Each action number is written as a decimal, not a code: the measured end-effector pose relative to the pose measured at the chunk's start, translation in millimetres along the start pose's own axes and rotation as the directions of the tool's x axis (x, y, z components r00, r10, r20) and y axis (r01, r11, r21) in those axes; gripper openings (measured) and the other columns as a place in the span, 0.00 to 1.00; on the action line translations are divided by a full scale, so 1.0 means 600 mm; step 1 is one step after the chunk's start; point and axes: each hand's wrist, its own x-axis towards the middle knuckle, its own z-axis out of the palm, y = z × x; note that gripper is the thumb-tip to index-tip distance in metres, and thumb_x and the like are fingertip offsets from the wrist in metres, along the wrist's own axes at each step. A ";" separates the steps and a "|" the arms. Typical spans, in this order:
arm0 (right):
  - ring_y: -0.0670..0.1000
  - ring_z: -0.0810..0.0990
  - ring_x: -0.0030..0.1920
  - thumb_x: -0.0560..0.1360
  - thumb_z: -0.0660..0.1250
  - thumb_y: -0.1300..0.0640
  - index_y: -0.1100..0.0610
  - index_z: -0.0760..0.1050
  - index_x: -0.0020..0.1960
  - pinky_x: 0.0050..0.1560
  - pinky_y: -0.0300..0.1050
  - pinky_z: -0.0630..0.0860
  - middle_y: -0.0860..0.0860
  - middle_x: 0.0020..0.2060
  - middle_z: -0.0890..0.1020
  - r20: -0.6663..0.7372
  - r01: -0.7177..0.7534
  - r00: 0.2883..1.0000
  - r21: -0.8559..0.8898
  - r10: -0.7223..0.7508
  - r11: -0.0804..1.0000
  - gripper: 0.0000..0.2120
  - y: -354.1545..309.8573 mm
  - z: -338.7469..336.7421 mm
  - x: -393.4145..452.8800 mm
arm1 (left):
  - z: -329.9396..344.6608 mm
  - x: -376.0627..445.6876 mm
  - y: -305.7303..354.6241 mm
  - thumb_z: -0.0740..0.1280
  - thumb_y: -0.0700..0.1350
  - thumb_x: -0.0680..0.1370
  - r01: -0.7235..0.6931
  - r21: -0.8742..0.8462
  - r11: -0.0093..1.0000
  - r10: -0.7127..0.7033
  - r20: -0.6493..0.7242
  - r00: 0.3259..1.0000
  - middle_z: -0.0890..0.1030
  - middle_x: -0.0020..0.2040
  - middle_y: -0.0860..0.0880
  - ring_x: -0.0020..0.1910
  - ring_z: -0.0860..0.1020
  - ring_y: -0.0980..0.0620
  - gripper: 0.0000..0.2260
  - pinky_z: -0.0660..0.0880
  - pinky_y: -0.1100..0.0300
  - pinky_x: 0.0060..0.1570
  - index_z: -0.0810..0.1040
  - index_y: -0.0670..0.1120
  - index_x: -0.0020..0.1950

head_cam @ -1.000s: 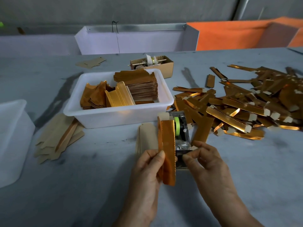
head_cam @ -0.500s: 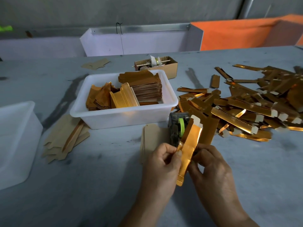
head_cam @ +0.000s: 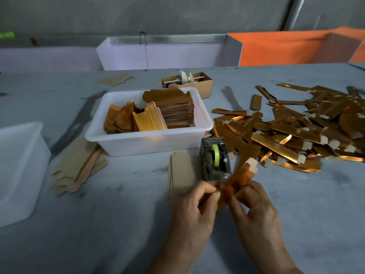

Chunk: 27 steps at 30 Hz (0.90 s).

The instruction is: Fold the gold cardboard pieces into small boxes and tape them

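gold cardboard piece (head_cam: 238, 182) sits above the counter (head_cam: 118, 224), pinched at its near end between both hands: left hand (head_cam: 197, 206) with thumb and fingers curled onto its left edge, right hand (head_cam: 254, 206) curled onto its right edge. its long axis runs from the hands up and away to the right, pale tab end farthest. the tape dispenser (head_cam: 215, 159) stands just beyond, nearer the left hand, so taping likely means a short forward reach. no readable writing or brand shows anywhere.

A small brown carton (head_cam: 199, 84) of odds and ends sits far on the grey table (head_cam: 98, 224), with an orange panel (head_cam: 276, 48) far right.
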 end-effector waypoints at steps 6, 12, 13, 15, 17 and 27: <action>0.45 0.71 0.53 0.72 0.69 0.61 0.53 0.78 0.44 0.48 0.26 0.63 0.43 0.53 0.70 0.013 -0.022 1.000 0.049 0.021 0.999 0.04 0.001 0.014 -0.004 | -0.007 0.003 -0.017 0.62 0.54 0.77 -0.099 -0.012 0.995 0.099 0.024 0.995 0.82 0.45 0.57 0.39 0.78 0.59 0.03 0.73 0.65 0.36 0.73 0.59 0.44; 0.45 0.71 0.51 0.71 0.70 0.64 0.56 0.79 0.45 0.47 0.25 0.63 0.45 0.50 0.71 -0.007 0.006 1.000 0.044 -0.005 0.999 0.05 0.003 0.014 -0.004 | -0.012 0.012 -0.021 0.61 0.52 0.78 -0.216 0.077 0.973 0.211 0.067 0.975 0.82 0.46 0.54 0.42 0.79 0.58 0.04 0.75 0.66 0.40 0.74 0.55 0.47; 0.46 0.71 0.51 0.71 0.69 0.65 0.58 0.79 0.47 0.48 0.26 0.63 0.46 0.51 0.71 -0.005 0.017 1.000 0.030 -0.017 0.999 0.06 0.004 0.013 -0.004 | -0.012 0.010 -0.022 0.61 0.52 0.78 -0.218 0.069 0.973 0.213 0.071 0.974 0.83 0.47 0.54 0.42 0.80 0.58 0.04 0.76 0.63 0.41 0.74 0.54 0.47; 0.46 0.72 0.50 0.71 0.69 0.65 0.59 0.79 0.48 0.48 0.27 0.63 0.46 0.50 0.71 0.002 0.022 1.000 0.024 -0.022 0.999 0.06 0.005 0.013 -0.003 | -0.012 0.010 -0.024 0.61 0.52 0.79 -0.220 0.045 0.974 0.216 0.082 0.973 0.83 0.47 0.53 0.42 0.80 0.57 0.04 0.76 0.63 0.40 0.74 0.54 0.47; 0.46 0.71 0.49 0.71 0.69 0.64 0.60 0.79 0.47 0.47 0.27 0.63 0.47 0.49 0.71 0.015 0.018 1.000 0.012 -0.018 1.000 0.04 0.005 0.013 -0.002 | -0.013 0.013 -0.025 0.61 0.52 0.79 -0.230 0.068 0.971 0.224 0.080 0.971 0.82 0.44 0.52 0.40 0.79 0.57 0.04 0.75 0.65 0.37 0.74 0.55 0.47; 0.48 0.75 0.44 0.71 0.69 0.66 0.58 0.75 0.38 0.38 0.27 0.69 0.46 0.44 0.73 0.001 -0.061 0.998 0.011 0.061 0.998 0.06 0.010 0.007 0.011 | -0.002 0.014 -0.025 0.62 0.51 0.79 -0.249 0.208 0.946 0.253 0.009 0.967 0.83 0.43 0.55 0.40 0.81 0.60 0.05 0.77 0.59 0.37 0.74 0.52 0.46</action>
